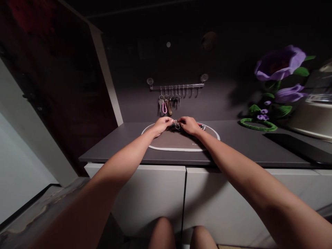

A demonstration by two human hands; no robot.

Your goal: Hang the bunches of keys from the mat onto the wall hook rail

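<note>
Metal ring cluster [177, 126]: between your two hands, over the far part of the oval mat [178, 142]. Whether it touches the mat, can't tell.

Handling, by judgement: light, hard, little give in the rings; smooth metal, apt to slide or swing under your fingertips. Not fragile. Best hold is a thumb-and-finger pinch on a ring's rim; the dark pieces probably pivot loosely, so a hold on those would steady it less.

Looks: thin, shiny silver loops, small dark pieces bunched below and beside them. Too small and blurred to count or name the parts.

Your left hand [161, 126]: thumb and fingertips pinched together at the cluster's near-left upper edge, seemingly on a ring. Your right hand [190, 125]: fingers curled in at the other side; what they grip, if anything, can't tell.

Just beyond your right hand, small red and metal pieces [202, 127] on the mat. Mat is brown with a white rim, flat on the grey worktop [233, 147]. Above, on the wall, a clear hook rail [178, 86] carries keys and a pink loop [164, 108]. Well off right, purple flowers [281, 65].
</note>
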